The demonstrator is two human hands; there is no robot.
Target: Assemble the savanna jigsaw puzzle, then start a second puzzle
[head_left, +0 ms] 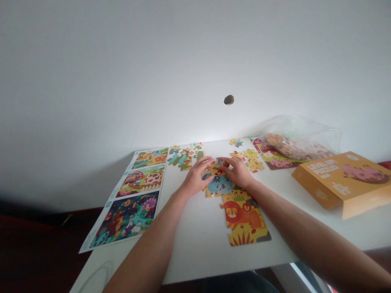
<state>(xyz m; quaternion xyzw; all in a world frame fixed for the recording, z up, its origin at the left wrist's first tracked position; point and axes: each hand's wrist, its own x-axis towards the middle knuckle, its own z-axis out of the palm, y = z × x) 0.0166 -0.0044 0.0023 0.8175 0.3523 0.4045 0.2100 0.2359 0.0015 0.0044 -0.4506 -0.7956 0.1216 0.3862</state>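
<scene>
Our left grip (195, 180) and right grip (238, 173) pinched a little piece (217, 166) at the top of the half-made puzzle (242, 216) on the desk (195, 249), its lion and elephant already joined, while many loose pieces (183, 158) lay behind, and the picture sheet (134, 200), bag (293, 143) and box (345, 181) sat aside, blocking nothing.

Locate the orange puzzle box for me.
Head view: the orange puzzle box lies at the far right of the table, just in front of the plastic bag, right of the right hand.
</scene>
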